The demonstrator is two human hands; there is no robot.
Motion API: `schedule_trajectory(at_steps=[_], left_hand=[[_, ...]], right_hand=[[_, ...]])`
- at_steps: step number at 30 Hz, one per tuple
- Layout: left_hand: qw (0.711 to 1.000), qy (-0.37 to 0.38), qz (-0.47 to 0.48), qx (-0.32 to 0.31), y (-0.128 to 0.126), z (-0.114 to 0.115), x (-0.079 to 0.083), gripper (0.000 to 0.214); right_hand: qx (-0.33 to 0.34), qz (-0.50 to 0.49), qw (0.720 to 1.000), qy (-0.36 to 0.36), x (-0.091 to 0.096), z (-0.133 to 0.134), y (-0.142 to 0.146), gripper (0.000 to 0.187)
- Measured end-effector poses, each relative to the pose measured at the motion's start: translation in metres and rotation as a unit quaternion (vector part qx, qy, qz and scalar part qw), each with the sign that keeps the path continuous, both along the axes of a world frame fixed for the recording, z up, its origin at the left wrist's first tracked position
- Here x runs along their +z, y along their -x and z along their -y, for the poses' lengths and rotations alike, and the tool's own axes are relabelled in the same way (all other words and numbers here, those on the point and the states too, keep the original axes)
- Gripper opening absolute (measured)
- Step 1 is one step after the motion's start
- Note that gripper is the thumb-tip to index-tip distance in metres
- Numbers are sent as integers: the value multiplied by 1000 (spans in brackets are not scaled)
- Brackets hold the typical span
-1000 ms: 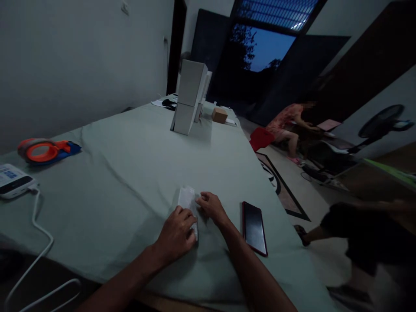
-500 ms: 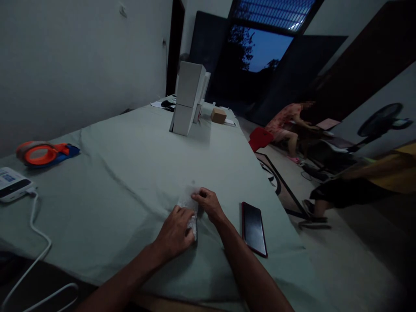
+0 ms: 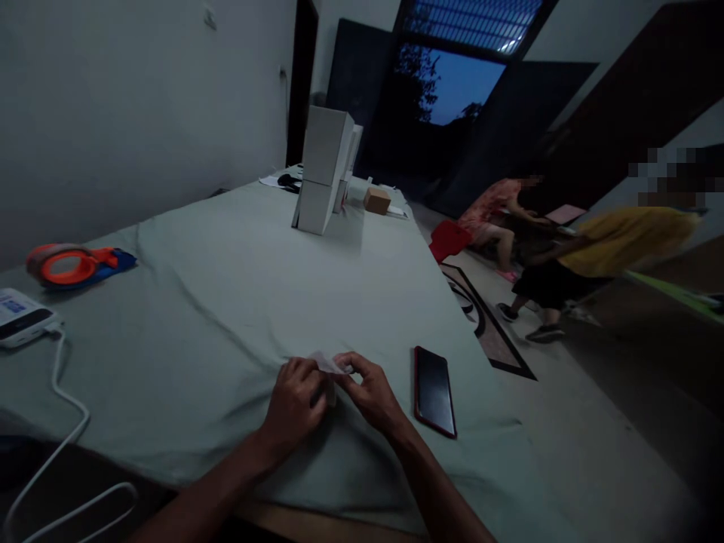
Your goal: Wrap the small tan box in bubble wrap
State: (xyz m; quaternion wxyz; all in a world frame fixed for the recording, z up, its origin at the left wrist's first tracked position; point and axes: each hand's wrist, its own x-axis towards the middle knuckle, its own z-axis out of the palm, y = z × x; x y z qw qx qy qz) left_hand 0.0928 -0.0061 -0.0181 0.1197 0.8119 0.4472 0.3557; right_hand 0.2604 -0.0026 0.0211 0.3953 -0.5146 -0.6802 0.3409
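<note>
Near the front of the cloth-covered table [image 3: 237, 302], both of my hands hold a small piece of crinkled, translucent plastic wrapping [image 3: 328, 363]. My left hand [image 3: 297, 400] is closed on its left side, fingers curled and knuckles up. On the other side, my right hand [image 3: 365, 388] pinches the wrapping's right edge between thumb and fingers. Part of the wrapping is hidden behind my fingers, and I cannot make out whether anything is inside it. To the right of my right hand lies a phone [image 3: 434, 392] with a dark screen and red-edged case.
An orange tape dispenser [image 3: 71, 265] and a white device [image 3: 26, 320] with a cable [image 3: 79, 407] sit at the left. Tall white boxes [image 3: 323, 170] and a brown box [image 3: 377, 200] stand farther back. Beyond the right edge are a seated person [image 3: 492, 215] and a person in yellow [image 3: 622, 241].
My right hand has come nearer and turned, lifting the wrapping's far edge toward me. My left hand stays on it, slightly left. The person in yellow has moved farther into the room.
</note>
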Motion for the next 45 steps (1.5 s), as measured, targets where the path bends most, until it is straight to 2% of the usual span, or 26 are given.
schedule_trajectory(at_steps=[4, 7, 9, 10, 14, 16, 20, 24, 27, 30, 32, 34, 36, 38, 41, 45], left_hand=[[997, -3, 15, 71, 1, 2, -4, 14], [994, 1, 58, 93, 5, 1, -4, 38], [995, 3, 73, 72, 7, -1, -3, 56], [996, 9, 74, 58, 8, -2, -3, 57], [997, 53, 63, 6, 12, -6, -5, 23], [996, 68, 64, -12, 14, -8, -5, 19], [991, 90, 74, -69, 22, -10, -4, 32], [984, 114, 66, -120, 32, -13, -4, 54], [978, 137, 81, -131, 33, -19, -3, 69], [961, 206, 137, -120, 27, -29, 2, 72], [933, 282, 193, -114, 21, -36, 3, 71], [889, 352, 263, -125, 15, -41, 2, 74], [846, 393, 332, -142, 10, -44, -3, 78], [820, 405, 375, -149, 6, -45, -9, 81], [814, 398, 398, -141, 2, -47, -17, 83], [807, 405, 406, -145, 1, -49, -19, 84]], right_hand=[[4, 26, 1000, -11, -2, 5, 1, 11], [24, 55, 998, -35, -5, 7, 0, 15], [39, 89, 993, -70, -9, 10, -2, 20], [48, 108, 989, -93, -11, 12, -3, 22], [78, 169, 965, -186, -23, 24, -6, 32], [87, 195, 952, -219, -28, 31, -6, 39], [96, 235, 934, -251, -36, 35, -4, 48], [94, 192, 942, -260, -40, 19, -5, 44], [63, 105, 972, -201, -37, 0, -7, 33], [12, -9, 1000, -19, -32, -17, -8, 18], [13, -91, 990, 110, -30, -24, -7, 25], [27, -136, 975, 176, -30, -27, -7, 33], [21, -136, 974, 180, -31, -28, -8, 35], [-1, -124, 980, 153, -31, -27, -10, 33], [-32, -117, 985, 120, -32, -28, -13, 37], [-15, -164, 978, 131, -37, -27, -11, 62]])
